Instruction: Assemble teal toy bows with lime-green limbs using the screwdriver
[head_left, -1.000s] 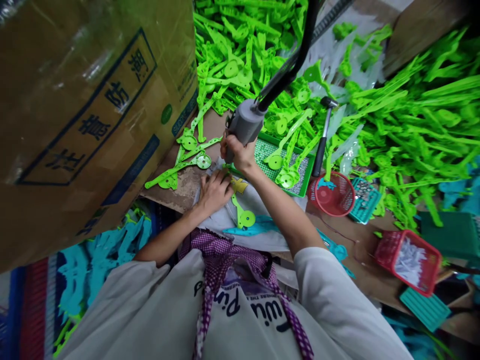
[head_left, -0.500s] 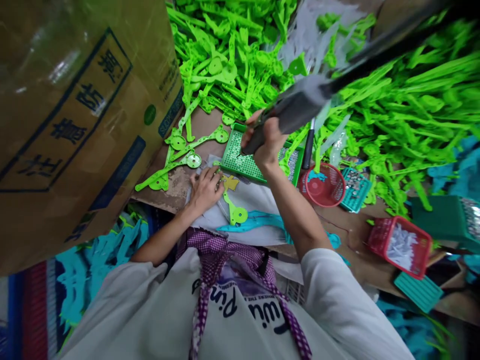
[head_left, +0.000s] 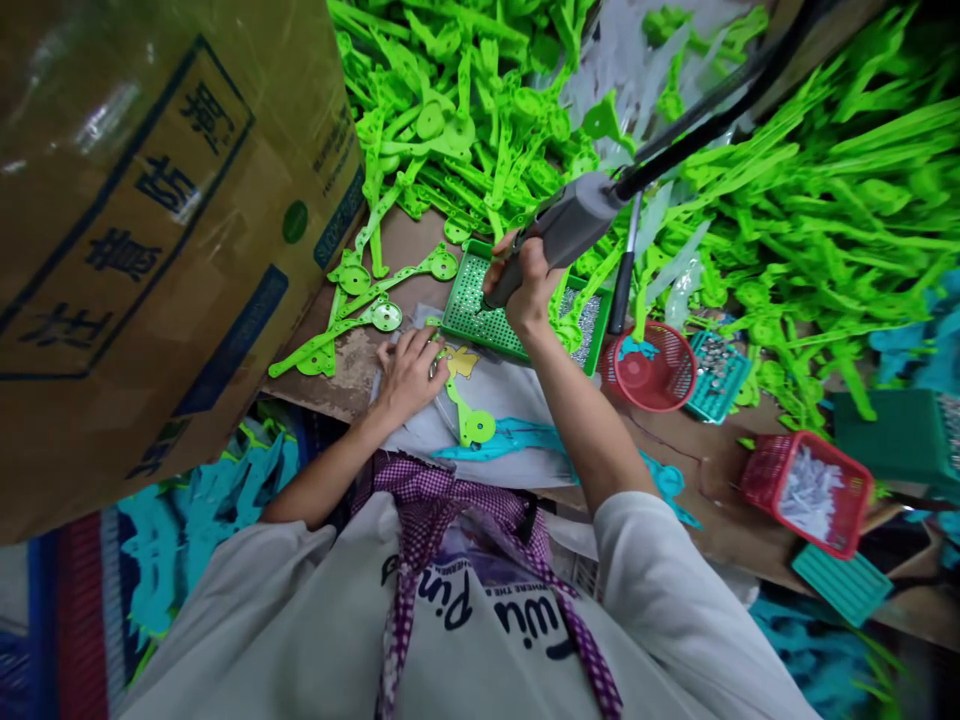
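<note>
My right hand (head_left: 531, 285) is wrapped around a grey electric screwdriver (head_left: 571, 222), whose black cord runs up to the upper right. The driver's lower end points down over the green perforated tray (head_left: 491, 330), near its left part. On the grey cloth (head_left: 517, 395), my left hand (head_left: 414, 375) lies with curled fingers over the upper end of a lime-green plastic part (head_left: 474, 427). Its round end sticks out toward me. A long turquoise part (head_left: 517, 437) rests just below it. Small metal pieces (head_left: 583, 325) fill the tray's right side.
A big cardboard box (head_left: 172, 230) walls off the left. Heaps of lime-green parts (head_left: 472, 110) cover the back and right. Beside the tray are a dark-handled tool (head_left: 622, 290), a red round basket (head_left: 649, 367), a teal tray (head_left: 718, 377) and a red basket (head_left: 806, 495) holding white pieces.
The screwdriver's upper end and cord have swung down and to the left, with my right hand still around it. My left hand stays almost in place on the green part.
</note>
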